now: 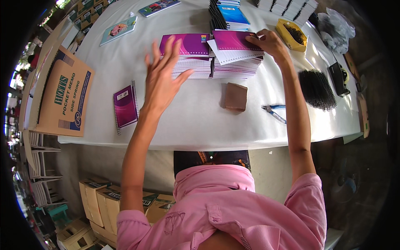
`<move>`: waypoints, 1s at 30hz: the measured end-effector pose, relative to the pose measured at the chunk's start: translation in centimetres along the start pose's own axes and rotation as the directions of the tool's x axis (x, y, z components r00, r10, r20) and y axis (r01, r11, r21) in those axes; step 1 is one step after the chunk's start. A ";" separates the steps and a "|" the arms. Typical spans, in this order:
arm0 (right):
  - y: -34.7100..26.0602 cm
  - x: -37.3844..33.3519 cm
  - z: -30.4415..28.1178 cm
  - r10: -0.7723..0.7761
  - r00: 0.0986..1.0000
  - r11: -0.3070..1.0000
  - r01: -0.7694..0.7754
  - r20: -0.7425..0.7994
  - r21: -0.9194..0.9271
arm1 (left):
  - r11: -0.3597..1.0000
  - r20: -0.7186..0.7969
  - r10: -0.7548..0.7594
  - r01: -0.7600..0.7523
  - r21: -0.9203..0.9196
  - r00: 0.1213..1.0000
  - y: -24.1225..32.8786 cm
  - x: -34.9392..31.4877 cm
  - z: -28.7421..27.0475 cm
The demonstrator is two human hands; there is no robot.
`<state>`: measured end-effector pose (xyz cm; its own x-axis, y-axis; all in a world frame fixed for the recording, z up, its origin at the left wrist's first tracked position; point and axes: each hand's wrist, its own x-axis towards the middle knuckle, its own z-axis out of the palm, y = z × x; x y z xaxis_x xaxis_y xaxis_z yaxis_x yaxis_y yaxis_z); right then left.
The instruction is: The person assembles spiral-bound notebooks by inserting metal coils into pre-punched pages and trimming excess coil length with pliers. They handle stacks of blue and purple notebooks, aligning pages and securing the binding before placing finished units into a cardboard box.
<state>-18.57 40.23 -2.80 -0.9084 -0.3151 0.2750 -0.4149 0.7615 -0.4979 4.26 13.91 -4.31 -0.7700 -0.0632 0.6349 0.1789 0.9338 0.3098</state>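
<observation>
Two stacks of unbound memo pads with purple covers stand side by side at the table's far middle, a left stack [193, 46] and a right stack [233, 71]. My right hand [271, 43] pinches the right edge of the top purple memo pad [229, 40] on the right stack. White punched pages [237, 56] fan out askew beneath that cover. Over the left stack's left side is my left hand [162, 81], fingers spread and slightly blurred, holding nothing. A finished spiral-bound purple memo pad [126, 106] lies left of my left forearm.
A brown block [236, 97] and blue-handled pliers [275, 113] lie on the white table [196, 125]. Black spiral coils [316, 89], a yellow tray [290, 35] and a tape dispenser [339, 79] sit right. Blue notebooks [233, 16] stand behind; a cardboard box [62, 93] is left.
</observation>
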 end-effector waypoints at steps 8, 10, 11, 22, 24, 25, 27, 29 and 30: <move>-6.6 -6.8 -1.9 -0.461 0.738 0.885 0.422 -0.493 -0.195 | 0.981 0.248 0.105 -0.142 0.134 0.963 -1.8 3.8 3.4; -8.1 -9.1 -2.5 -0.412 0.783 0.885 0.466 -0.467 -0.001 | 0.966 0.227 0.128 -0.174 0.191 0.965 -3.1 3.2 2.2; -8.3 -10.2 -2.9 -0.388 0.803 0.878 0.471 -0.451 0.084 | 0.954 0.231 0.146 -0.199 0.224 0.962 -2.8 3.5 1.0; -9.1 -16.8 1.7 -0.574 0.502 0.383 -0.533 0.647 0.754 | 0.669 0.355 0.735 -0.532 -0.520 0.577 6.4 -2.6 -8.6; -8.6 -18.2 2.1 -0.465 0.581 0.282 -0.618 0.668 0.734 | 0.734 0.321 0.670 -0.533 -0.421 0.670 4.6 -3.9 -7.7; -8.0 -18.7 2.5 -0.424 0.667 0.227 -0.577 0.613 0.785 | 0.771 0.251 0.622 -0.526 -0.358 0.741 2.8 -5.0 -6.9; -5.9 -20.0 3.2 -0.294 0.830 0.126 -0.458 0.474 0.880 | 0.494 0.278 0.198 0.149 -0.856 0.940 1.6 -6.3 -5.9; -5.1 -21.5 5.6 -0.237 0.894 0.357 -0.284 0.381 0.890 | 0.273 0.333 0.087 0.299 -0.914 0.939 0.0 -9.4 -2.1; -5.0 -22.2 6.8 -0.220 0.919 0.470 -0.193 0.326 0.861 | 0.199 0.376 0.033 0.363 -0.910 0.926 -0.3 -10.9 -0.3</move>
<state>3.31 39.51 -11.99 -0.7610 -0.6418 0.0942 -0.0650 -0.0691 -0.9955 12.76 14.18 -11.15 -0.9375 0.1050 0.3318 0.3137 -0.1580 0.9363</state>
